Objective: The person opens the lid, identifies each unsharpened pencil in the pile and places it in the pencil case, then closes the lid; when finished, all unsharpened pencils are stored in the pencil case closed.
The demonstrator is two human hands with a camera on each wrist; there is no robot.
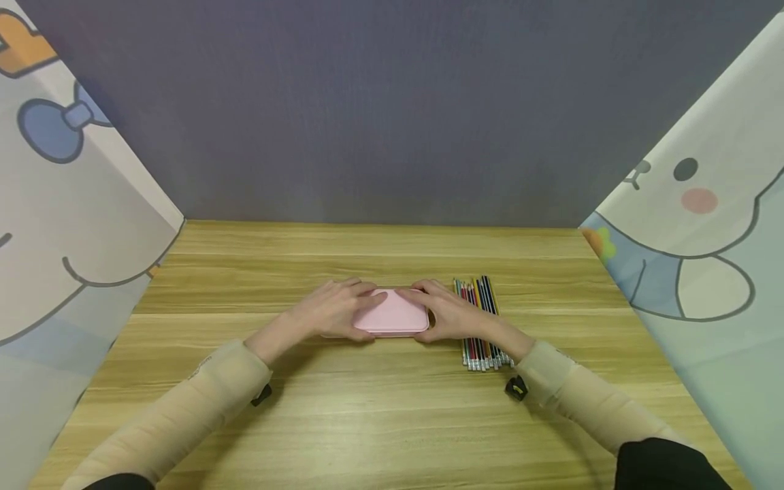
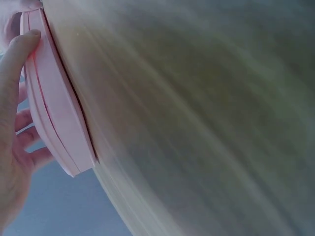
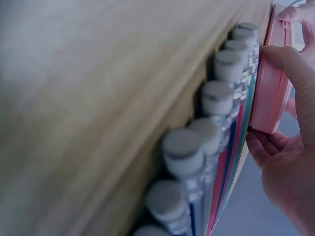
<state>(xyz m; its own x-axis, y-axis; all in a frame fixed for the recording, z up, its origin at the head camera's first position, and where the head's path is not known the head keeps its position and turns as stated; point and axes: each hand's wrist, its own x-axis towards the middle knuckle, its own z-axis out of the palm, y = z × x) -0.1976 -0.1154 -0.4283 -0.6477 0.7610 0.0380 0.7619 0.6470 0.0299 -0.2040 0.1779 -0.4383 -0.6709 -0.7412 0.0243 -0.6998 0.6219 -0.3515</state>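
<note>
A closed pink pencil case (image 1: pixel 392 314) with rounded corners lies flat on the wooden table, a thin red seam running along its side (image 2: pixel 54 101). My left hand (image 1: pixel 337 309) grips its left end, thumb on the near side and fingers around the far side. At the opposite end my right hand (image 1: pixel 452 314) holds it the same way, with the thumb (image 3: pixel 278 56) against the near side. Just right of the case, partly under my right wrist, lies a row of pencils (image 1: pixel 476 352), their metal-banded eraser ends toward me.
The wood-grain table (image 1: pixel 367 422) ends at a dark grey panel (image 1: pixel 380 122) at the back. White panels with cartoon animals stand on the left (image 1: pixel 116 204) and right (image 1: pixel 704 204). Small black wrist devices (image 1: pixel 516 388) hang beneath both forearms.
</note>
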